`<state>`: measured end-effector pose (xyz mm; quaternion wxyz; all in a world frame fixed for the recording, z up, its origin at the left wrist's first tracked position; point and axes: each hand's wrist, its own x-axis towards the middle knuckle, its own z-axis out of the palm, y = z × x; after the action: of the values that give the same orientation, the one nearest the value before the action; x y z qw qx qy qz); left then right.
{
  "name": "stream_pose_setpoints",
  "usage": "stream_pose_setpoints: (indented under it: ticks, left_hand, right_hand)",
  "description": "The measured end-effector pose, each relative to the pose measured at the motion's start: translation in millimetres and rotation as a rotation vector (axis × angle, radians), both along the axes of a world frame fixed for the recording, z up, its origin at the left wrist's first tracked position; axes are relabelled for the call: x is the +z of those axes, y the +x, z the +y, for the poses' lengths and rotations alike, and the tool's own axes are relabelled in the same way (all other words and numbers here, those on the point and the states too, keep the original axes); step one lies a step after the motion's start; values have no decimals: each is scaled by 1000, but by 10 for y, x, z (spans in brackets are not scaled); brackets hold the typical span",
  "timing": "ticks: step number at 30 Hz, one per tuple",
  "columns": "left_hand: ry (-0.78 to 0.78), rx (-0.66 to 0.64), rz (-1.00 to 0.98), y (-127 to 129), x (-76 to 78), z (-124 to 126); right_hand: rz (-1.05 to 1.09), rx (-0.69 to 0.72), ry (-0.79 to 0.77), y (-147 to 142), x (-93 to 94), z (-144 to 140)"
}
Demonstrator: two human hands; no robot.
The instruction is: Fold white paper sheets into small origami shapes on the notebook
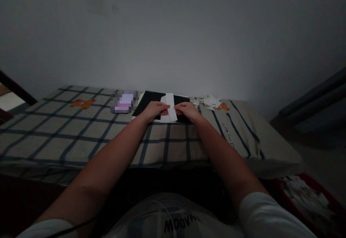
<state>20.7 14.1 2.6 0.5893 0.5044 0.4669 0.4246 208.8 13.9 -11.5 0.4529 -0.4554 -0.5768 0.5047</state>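
Both hands meet over a black sheet that lies on the cloth-covered table. Between them is a folded strip of white paper, standing roughly lengthwise away from me. My left hand pinches its left side with thumb and fingers. From the other side my right hand pinches the right edge of the same paper. Another pale paper edge shows beneath the black sheet. The fingertips partly cover the fold, so its exact shape is hard to see.
A checked tablecloth covers the table, which stands against a grey wall. Left of the black sheet lies a phone with a lit, blurred screen. A pile of white paper pieces sits to the right. Below right is a red-edged container.
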Motion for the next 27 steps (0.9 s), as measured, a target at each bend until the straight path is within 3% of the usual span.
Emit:
stream_pose_setpoints:
  ticks: [6,15,22,27]
  left_hand:
    - [-50,-55,36,8,15,-2]
    - [52,0,44,-11,-9,10]
    - [-20,-38,-1,5,-10,16]
    - [-21,-36,5,10,9,-8]
  right_hand:
    - [-31,-73,28,-14,25,2]
    - [35,26,-39,-2,13,-12]
    - [-8,-57,36,-8,13,7]
    - [34,-36,12,5,-6,19]
